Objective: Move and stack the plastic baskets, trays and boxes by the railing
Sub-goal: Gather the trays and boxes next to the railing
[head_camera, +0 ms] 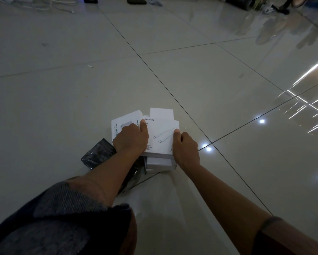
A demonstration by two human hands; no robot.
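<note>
the shiny tiled floor is grey and dim. a small pile of white boxes sits on it, right in front of the person. the left hand and the right hand hold the top box, one on each side, thumbs on top. both hands are equally near.

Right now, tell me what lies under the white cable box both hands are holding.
Under the white cable box sit more white boxes, their near edges showing. The left hand and right hand grip its sides. How many boxes, and what is beneath them, is hidden.
</note>
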